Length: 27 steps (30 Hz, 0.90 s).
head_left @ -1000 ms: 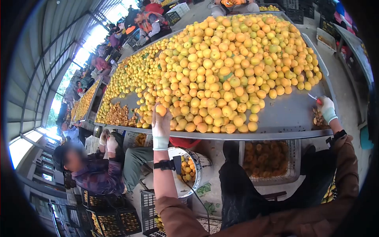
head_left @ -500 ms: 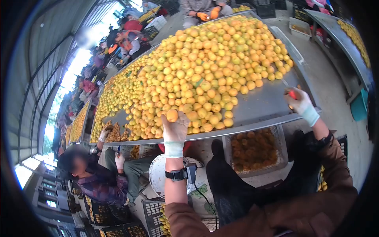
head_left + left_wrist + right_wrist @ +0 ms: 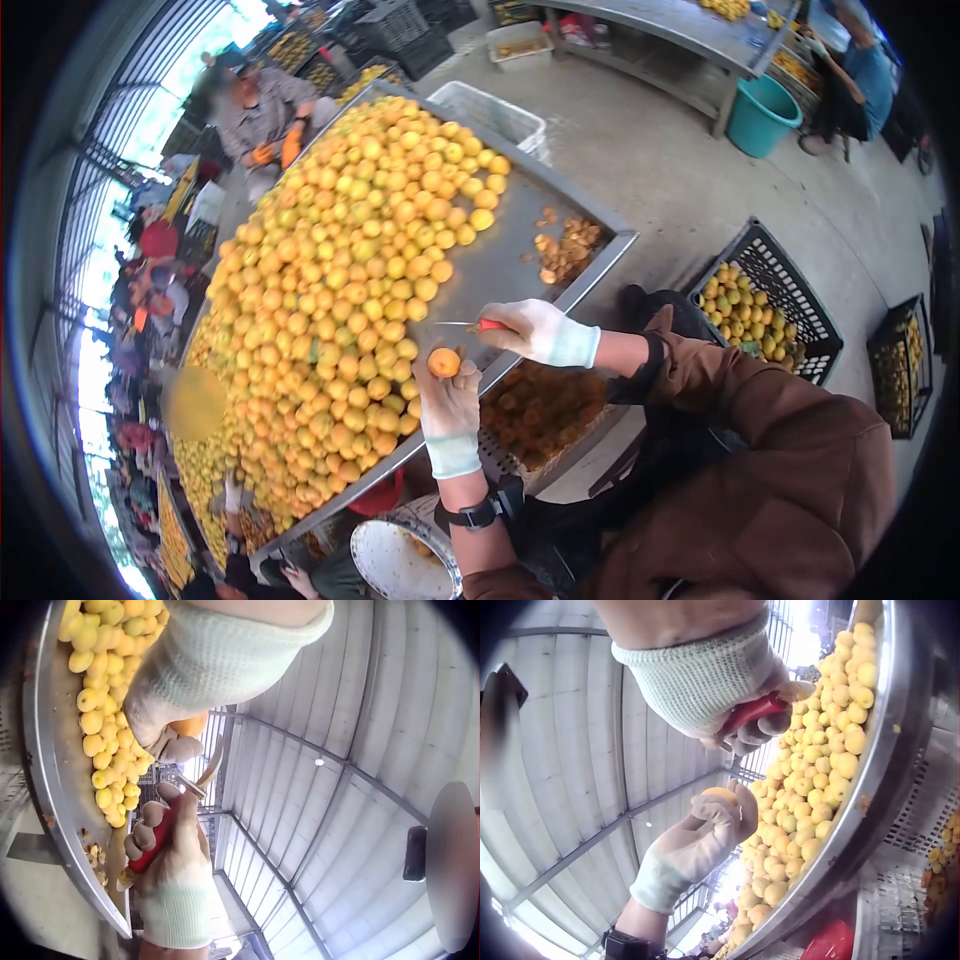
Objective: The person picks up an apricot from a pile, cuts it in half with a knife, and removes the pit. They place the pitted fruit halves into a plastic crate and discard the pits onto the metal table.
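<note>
My gloved left hand point(image 3: 450, 405) holds one apricot point(image 3: 443, 362) at its fingertips, over the near edge of the metal table. My gloved right hand point(image 3: 540, 332) grips the red handle point(image 3: 490, 324) of a small knife, its thin blade point(image 3: 452, 323) pointing left just above the apricot. In the left wrist view the fingers of the right hand curl round the red handle point(image 3: 161, 836); a curved blade point(image 3: 215, 763) reaches up near the apricot point(image 3: 190, 725). The right wrist view shows the apricot point(image 3: 721, 795) between left thumb and fingers.
A large heap of apricots point(image 3: 330, 300) covers much of the metal table point(image 3: 480, 270). Brown scraps point(image 3: 565, 250) lie at its right corner. Beneath stand a crate of dark orange pieces point(image 3: 545, 410) and a white bucket point(image 3: 375, 565). A black crate of fruit point(image 3: 810, 330) stands right.
The head view has turned to the right. My right hand has come in from the far right with the knife, close to the left hand, which still holds its apricot.
</note>
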Available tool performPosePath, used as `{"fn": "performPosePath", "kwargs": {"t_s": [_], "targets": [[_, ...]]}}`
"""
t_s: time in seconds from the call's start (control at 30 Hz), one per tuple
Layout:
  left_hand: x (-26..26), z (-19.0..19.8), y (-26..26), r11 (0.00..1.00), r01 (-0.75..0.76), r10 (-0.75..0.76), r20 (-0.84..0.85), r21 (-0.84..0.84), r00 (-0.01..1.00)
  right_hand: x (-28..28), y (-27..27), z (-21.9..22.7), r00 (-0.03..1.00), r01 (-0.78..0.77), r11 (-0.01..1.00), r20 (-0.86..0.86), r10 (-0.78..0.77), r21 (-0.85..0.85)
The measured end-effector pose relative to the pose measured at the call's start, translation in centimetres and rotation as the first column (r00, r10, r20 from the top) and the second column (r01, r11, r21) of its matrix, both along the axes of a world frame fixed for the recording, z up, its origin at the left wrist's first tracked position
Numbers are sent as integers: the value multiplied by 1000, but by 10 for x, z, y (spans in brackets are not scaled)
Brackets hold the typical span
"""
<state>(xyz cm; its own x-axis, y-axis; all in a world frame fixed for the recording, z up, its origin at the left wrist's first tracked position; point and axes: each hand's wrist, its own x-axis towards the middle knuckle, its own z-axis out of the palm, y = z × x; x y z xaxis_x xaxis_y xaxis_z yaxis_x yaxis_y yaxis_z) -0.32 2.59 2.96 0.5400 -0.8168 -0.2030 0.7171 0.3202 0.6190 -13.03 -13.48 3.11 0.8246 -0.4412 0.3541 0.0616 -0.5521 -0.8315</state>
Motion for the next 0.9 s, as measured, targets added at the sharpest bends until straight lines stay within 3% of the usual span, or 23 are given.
{"fn": "performPosePath", "kwargs": {"t_s": [0.07, 0.13, 0.2, 0.27, 0.3, 0.37, 0.4, 0.47, 0.53, 0.6, 0.67, 0.73, 0.8, 0.87, 0.9], "targets": [[-3, -9, -13, 1000, 22, -22, -31, 19, 999, -1, -10, -1, 999, 40, 999, -5, -40, 26], [-7, -18, -21, 998, -36, 32, 95, 41, 995, -2, -20, 2, 998, 59, 997, -5, -59, 44], [-5, -23, -20, 990, -64, 53, 87, 124, 995, 0, -33, 9, 975, 204, 977, -104, -197, 63], [4, -33, -14, 994, 112, -109, 201, -2, 974, 8, -52, 7, 946, 244, 960, -182, -266, -136], [6, -37, -12, 995, 104, -102, 193, -1, 976, 14, -61, 5, 932, 241, 930, -200, -301, -279], [10, -40, -6, 992, 16, -60, 354, 126, 933, 31, -82, -6, 903, 173, 852, -265, -337, -494], [13, -45, -3, 991, -13, -35, 361, 131, 932, 42, -93, -14, 890, 110, 818, -311, -334, -564], [19, -58, -3, 998, 67, -70, 254, 21, 965, 55, -119, -43, 959, -27, 653, -204, -197, -757], [16, -58, -3, 998, -24, 6, 319, 51, 948, 61, -135, -71, 947, -188, 616, -306, -92, -765], [15, -58, 0, 984, -102, 45, 353, 146, 934, 47, -135, -65, 903, -250, 689, -420, -86, -680], [16, -56, 6, 973, -127, 56, 336, 192, 940, 33, -141, -53, 815, -266, 730, -551, -178, -630], [18, -48, 10, 978, -110, 46, 327, 180, 944, 21, -150, -44, 802, -242, 719, -551, -229, -651], [19, -46, 11, 976, -157, 105, 305, 152, 946, 13, -162, -42, 938, -137, 630, -305, -166, -764], [21, -44, 10, 973, -196, 156, 283, 119, 946, 10, -146, -16, 965, -56, 641, -207, -163, -765], [22, -43, 9, 962, -255, 221, 279, 94, 935, 12, -126, 4, 942, 60, 767, -217, -255, -639]]}}
